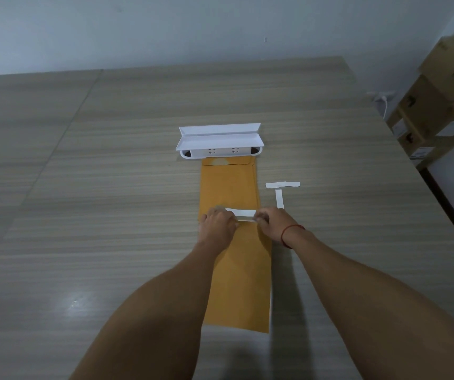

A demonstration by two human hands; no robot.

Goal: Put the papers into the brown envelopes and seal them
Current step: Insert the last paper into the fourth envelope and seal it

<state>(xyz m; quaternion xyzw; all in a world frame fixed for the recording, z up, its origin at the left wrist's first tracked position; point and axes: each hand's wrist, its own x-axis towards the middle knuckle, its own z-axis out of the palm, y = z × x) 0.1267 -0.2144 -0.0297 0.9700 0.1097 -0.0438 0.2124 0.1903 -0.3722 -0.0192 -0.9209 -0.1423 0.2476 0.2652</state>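
Two long brown paper envelopes lie end to end down the middle of the pale wood-grain bench (83, 187).

Near brown envelope (243, 283): flat on the bench, running from the front edge up to the hands, partly covered by both forearms.

Far brown envelope (228, 185): flat, lying between the hands and a white plastic tray (220, 141). Its far end touches or slips under the tray's front; can't tell which.

Left hand (219, 222): palm down on the envelopes where they meet. Grip is closed, with fingers curled onto the left end of a white paper strip (240, 213).

Right hand (272, 223): grip is closed, pinching the right end of the same strip. There is a red string bracelet (289, 233) on that wrist.

The strip spans the gap between the hands, across the envelope width, and looks slightly lifted off the brown paper. Whether the flap under it is open or closed is hidden by the hands.

Two loose white paper strips lie on the bench just right of the far envelope: one lies crosswise (282, 185) and one lengthwise (279, 198) below it, forming a rough T.

Stacked brown cardboard boxes (434, 105) sit off the bench at far right.
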